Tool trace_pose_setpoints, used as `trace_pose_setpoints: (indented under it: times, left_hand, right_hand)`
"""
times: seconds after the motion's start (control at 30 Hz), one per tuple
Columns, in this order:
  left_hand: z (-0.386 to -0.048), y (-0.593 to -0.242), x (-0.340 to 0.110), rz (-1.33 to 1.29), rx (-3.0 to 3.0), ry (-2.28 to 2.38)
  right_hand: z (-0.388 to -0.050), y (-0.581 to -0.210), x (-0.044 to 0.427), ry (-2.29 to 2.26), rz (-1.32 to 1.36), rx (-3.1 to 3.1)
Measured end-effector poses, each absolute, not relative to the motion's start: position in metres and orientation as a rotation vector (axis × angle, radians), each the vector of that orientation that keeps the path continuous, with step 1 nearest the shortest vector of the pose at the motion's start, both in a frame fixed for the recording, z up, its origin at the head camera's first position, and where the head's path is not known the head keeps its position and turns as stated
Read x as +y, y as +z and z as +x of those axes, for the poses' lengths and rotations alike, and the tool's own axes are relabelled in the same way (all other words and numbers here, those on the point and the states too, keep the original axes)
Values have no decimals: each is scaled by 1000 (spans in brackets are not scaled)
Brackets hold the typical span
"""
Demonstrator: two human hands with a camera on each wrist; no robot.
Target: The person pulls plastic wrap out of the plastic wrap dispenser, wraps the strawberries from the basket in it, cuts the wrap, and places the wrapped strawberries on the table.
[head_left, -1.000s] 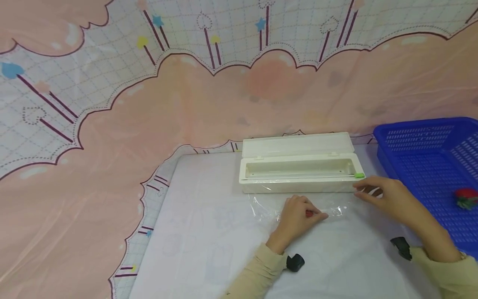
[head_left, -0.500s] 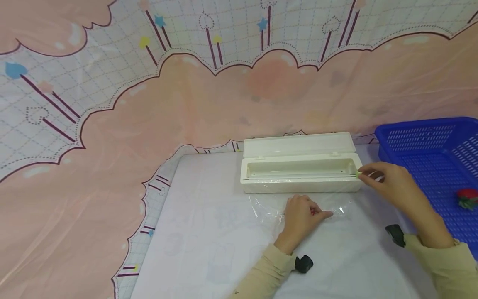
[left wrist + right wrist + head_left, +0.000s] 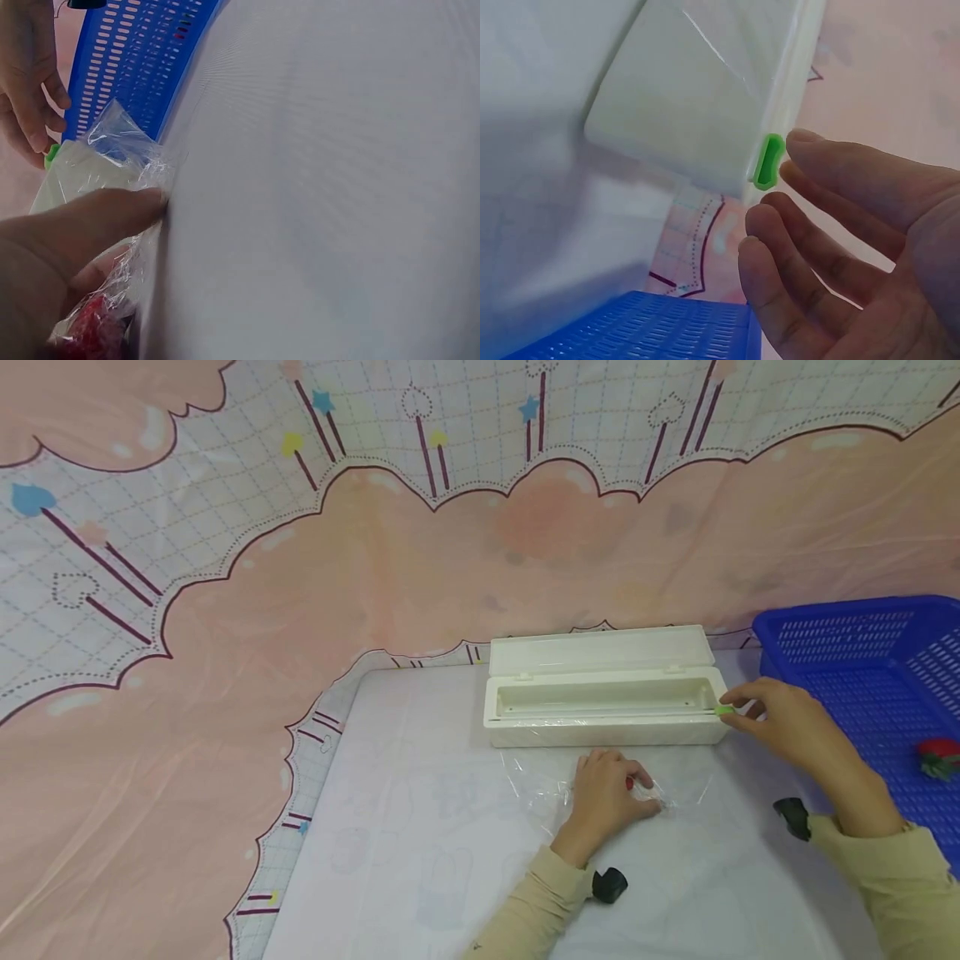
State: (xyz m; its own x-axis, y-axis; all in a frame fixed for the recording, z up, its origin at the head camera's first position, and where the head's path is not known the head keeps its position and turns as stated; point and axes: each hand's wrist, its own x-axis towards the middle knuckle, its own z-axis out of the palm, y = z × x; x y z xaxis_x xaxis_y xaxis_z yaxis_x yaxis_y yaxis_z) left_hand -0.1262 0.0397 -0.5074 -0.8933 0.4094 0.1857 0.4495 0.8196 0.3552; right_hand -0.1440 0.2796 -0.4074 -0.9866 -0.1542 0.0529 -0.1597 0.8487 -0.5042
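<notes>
Left hand (image 3: 602, 797) curling round clear film (image 3: 146, 166) over red thing (image 3: 94, 334), just below and right of centre in head frame; right hand (image 3: 798, 727) hovering, fingers loose beside green slider (image 3: 769, 161) on white box (image 3: 607, 734). Film probably handling light, clingy, easily creasing; corners likely giving best hold.

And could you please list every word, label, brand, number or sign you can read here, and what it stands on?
There is no readable text.
White box: no lettering seen.
Blue basket: none seen.
Patterned backdrop: pictures only, such as stars.
White table cover: pale marks, too faint to tell whether they are letters.
</notes>
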Motion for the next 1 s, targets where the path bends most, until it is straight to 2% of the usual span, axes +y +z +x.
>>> trace_pose_setpoints:
  times: [0.5,1.0]
  left_hand:
    - [-128,-508,45,-591,-2877,-692]
    - [-124,-508,55,-524,-2934,-376]
  right_hand:
    - [-148,-408,282,818,238,-3050]
    - [-153,-408,284,817,256,-3056]
